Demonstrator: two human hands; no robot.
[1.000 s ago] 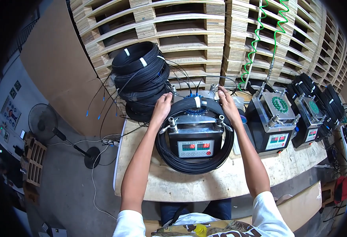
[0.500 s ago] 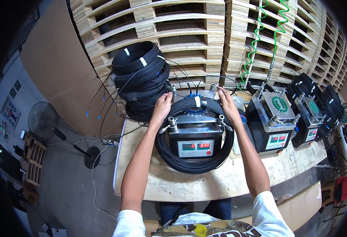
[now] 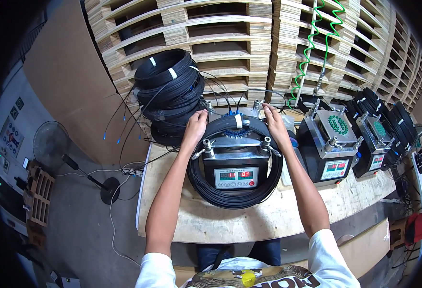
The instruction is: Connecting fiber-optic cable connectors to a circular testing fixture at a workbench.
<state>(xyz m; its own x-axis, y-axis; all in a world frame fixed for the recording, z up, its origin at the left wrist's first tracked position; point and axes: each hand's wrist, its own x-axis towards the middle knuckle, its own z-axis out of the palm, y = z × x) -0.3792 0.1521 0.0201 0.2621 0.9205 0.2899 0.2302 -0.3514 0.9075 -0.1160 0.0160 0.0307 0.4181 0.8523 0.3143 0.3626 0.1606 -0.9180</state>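
Observation:
A boxy metal-topped machine (image 3: 237,157) with a lit front display (image 3: 236,178) stands before me on the bench. A coil of black cable (image 3: 234,200) with white ties hangs around it, lying over its top and looping below the display. Blue-tipped connectors (image 3: 232,134) ring the top plate. My left hand (image 3: 196,127) is closed at the far left corner post (image 3: 209,104), fingers bent. My right hand (image 3: 275,125) curls in at the far right corner post (image 3: 257,105). What the fingertips press on is hidden. Clamp posts with levers (image 3: 267,146) show at the near corners.
A tall stack of black cable coils (image 3: 165,91) stands behind left, with loose leads hanging off. Two similar machines (image 3: 333,144) (image 3: 378,144) sit to the right. Wooden pallets (image 3: 220,48) rise behind the bench (image 3: 196,225). A floor fan (image 3: 52,141) stands at left; green spiral hoses (image 3: 308,53) hang overhead.
The digits on the near machine's display have changed. Both hands stay at the far corners; the whole view has shifted slightly.

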